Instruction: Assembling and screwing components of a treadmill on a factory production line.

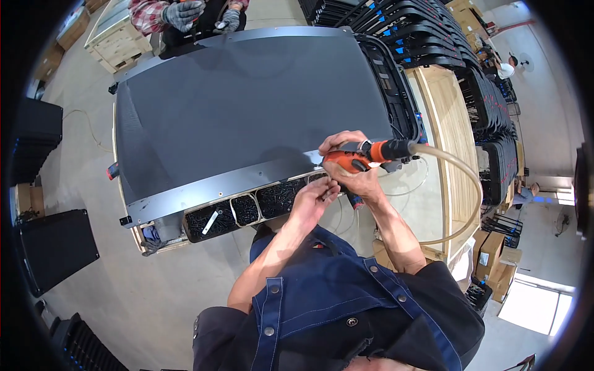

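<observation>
My right hand (359, 176) is wrapped round an orange and black power screwdriver (344, 162), whose pale hose (476, 185) curves away to the right. The tool's front points at the grey metal edge strip (253, 177) of a large dark panel (253, 105), which resembles a treadmill deck. Just below the tool, the fingers of my left hand (315, 199) are pinched together near that strip; what they hold, if anything, is too small to make out. Beneath the strip, bins hold many small black fasteners (281, 198). A white strip (211, 221) lies in the leftmost one.
Across the panel are another person's gloved hands (184, 15). A wooden crate (442, 117) stands close on the right, with stacked black frames (402, 28) behind. Another wooden crate (117, 40) is at the far left. A black panel (59, 250) is on the left.
</observation>
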The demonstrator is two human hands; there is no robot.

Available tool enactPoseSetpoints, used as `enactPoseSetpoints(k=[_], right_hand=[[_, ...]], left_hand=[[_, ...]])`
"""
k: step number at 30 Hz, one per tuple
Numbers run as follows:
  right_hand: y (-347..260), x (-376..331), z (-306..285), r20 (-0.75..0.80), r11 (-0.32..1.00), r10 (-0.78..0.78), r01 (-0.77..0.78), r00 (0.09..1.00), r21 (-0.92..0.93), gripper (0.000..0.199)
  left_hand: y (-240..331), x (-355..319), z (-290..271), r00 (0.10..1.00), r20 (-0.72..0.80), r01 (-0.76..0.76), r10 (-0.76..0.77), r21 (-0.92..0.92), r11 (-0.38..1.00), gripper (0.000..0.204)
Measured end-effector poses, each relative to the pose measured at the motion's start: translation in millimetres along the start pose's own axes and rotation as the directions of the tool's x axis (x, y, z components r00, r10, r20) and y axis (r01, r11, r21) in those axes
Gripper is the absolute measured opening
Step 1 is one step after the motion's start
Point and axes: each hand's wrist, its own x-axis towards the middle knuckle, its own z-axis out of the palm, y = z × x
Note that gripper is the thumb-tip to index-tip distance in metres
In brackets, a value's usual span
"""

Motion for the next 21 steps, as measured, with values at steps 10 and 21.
enactPoseSetpoints(k=[10,21], right_hand=[[1,7,2,-0.056,0.999,0.042,-0.041,0.998,0.013,0.039],[-29,-16,-6,-0.173,0.810,0.126,0.000,0.977,0.587,0.047]], left_hand=[[18,-56,-23,0.985,0.110,-0.156,0.130,0.282,0.947,0.040],[28,-81,-48,0.957,-0.026,-0.281,0.287,0.143,0.949,0.031]])
